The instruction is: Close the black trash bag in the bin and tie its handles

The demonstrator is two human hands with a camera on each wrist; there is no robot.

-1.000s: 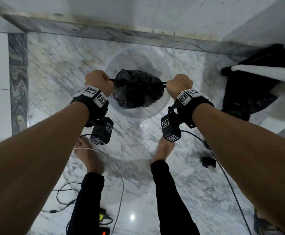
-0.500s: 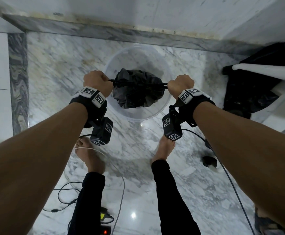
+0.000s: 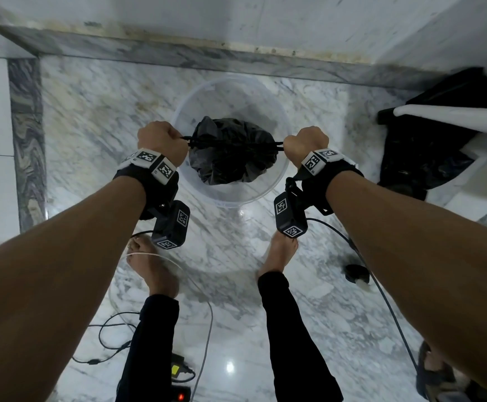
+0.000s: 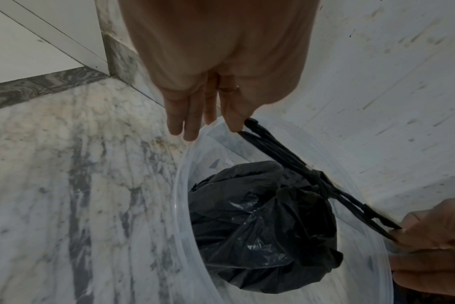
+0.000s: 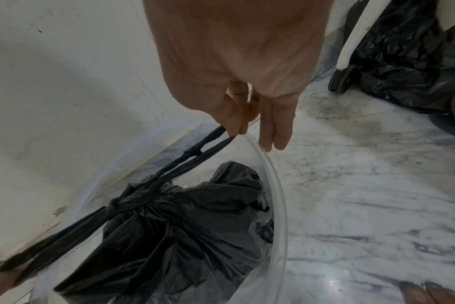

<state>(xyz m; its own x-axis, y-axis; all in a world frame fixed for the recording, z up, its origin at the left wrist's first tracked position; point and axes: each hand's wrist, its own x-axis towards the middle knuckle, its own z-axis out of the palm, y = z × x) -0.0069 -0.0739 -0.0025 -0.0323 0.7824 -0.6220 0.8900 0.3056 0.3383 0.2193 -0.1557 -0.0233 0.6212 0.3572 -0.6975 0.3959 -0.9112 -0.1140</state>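
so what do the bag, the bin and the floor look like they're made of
Black trash bag: thin plastic film, slightly glossy; it crumples into fine creases and its handles stretch into thin cords.
Bin: translucent, smooth plastic by the look; the bag and floor show through its wall.
Floor: polished marble or marble-look tile, white with grey veins, reflecting a light.

Black heap (image 3: 427,158) at right cut off by edge, its nature unclear

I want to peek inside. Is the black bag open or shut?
Shut. The bag is bunched at the top under a knot, and both hands, left and right, hold its handles taut.
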